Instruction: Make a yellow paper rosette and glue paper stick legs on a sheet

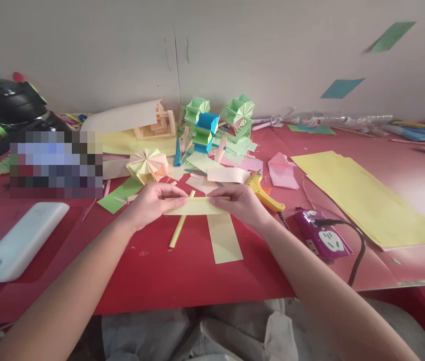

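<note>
Between my two hands stretches a pale yellow paper strip (187,207), its upper edge pinched near both ends. My left hand (154,200) closes on the strip's left part, thumb toward me. At the right part my right hand (240,200) has its thumb and fingers pressed together on the same edge. Under the strip, on the red table, lies a thin rolled yellow paper tube (177,231), partly covered by it. A second flat yellow paper strip (225,240) rests below my right hand. Beyond my left hand sits a folded peach paper fan wheel (147,165).
A yellow glue gun (267,194) lies right of my right hand, near a purple power socket (323,234) with a black cable. Yellow sheets (366,200) lie far right. A white power bank (22,240) is at left. Green and blue folded paper pieces (206,131) stand at the back.
</note>
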{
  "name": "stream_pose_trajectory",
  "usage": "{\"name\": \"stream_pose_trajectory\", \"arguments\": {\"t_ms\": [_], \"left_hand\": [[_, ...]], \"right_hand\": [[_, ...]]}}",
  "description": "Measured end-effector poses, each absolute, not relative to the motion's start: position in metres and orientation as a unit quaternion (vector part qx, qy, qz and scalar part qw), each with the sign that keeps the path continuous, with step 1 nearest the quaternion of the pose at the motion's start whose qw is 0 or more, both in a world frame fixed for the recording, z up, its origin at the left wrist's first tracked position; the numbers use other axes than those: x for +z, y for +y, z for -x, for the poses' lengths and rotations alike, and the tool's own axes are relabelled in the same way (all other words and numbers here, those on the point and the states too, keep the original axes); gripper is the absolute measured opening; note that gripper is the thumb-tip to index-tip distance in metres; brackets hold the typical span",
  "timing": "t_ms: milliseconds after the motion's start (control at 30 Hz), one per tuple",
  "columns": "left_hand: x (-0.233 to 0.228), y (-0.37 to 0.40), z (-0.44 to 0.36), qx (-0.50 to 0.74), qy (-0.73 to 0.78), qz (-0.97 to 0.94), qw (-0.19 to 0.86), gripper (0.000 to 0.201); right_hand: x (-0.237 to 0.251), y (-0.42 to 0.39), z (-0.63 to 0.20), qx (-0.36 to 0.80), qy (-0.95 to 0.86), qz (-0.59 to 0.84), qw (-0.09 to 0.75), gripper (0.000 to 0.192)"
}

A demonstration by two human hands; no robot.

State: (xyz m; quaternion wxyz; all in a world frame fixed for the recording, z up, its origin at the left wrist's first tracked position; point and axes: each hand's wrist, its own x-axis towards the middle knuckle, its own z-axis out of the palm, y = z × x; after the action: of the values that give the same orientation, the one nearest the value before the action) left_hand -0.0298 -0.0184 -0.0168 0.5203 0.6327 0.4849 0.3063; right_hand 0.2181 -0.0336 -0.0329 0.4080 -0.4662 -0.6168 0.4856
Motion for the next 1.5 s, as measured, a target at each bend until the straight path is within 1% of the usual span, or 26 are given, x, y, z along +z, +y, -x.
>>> {"name": "stream_pose_trajectory", "arguments": {"t_ms": [300, 533, 733, 833, 967, 1133, 1267, 1400, 1500], "left_hand": [[-0.019, -0.019, 0.027, 0.334, 0.476, -0.631, 0.514, 0.027], [-0.019, -0.018, 0.025, 0.335, 0.476, -0.63, 0.514, 0.029], [-0.02, -0.019, 0.024, 0.33, 0.481, -0.614, 0.532, 0.026], [-0.018, -0.02, 0.023, 0.331, 0.487, -0.617, 0.522, 0.025], [-0.016, -0.021, 0.022, 0.316, 0.488, -0.624, 0.523, 0.029], [-0.016, -0.022, 0.022, 0.321, 0.487, -0.622, 0.522, 0.027], [-0.014, -0.024, 0.02, 0.331, 0.49, -0.616, 0.52, 0.026], [-0.011, -0.023, 0.019, 0.338, 0.49, -0.623, 0.507, 0.027], [-0.011, -0.022, 0.019, 0.335, 0.488, -0.626, 0.508, 0.028]], "right_hand": [[-0.026, -0.037, -0.211, 0.535, -0.594, 0.461, 0.387, 0.03], [-0.031, -0.035, -0.212, 0.542, -0.581, 0.448, 0.41, 0.024], [-0.031, -0.035, -0.214, 0.552, -0.584, 0.439, 0.401, 0.021], [-0.03, -0.035, -0.214, 0.556, -0.583, 0.439, 0.398, 0.021], [-0.029, -0.035, -0.213, 0.548, -0.583, 0.44, 0.407, 0.022], [-0.028, -0.036, -0.214, 0.545, -0.587, 0.439, 0.408, 0.022], [-0.025, -0.037, -0.213, 0.55, -0.586, 0.432, 0.409, 0.025], [-0.022, -0.037, -0.213, 0.568, -0.573, 0.441, 0.394, 0.031], [-0.022, -0.037, -0.213, 0.566, -0.577, 0.438, 0.394, 0.031]]}}
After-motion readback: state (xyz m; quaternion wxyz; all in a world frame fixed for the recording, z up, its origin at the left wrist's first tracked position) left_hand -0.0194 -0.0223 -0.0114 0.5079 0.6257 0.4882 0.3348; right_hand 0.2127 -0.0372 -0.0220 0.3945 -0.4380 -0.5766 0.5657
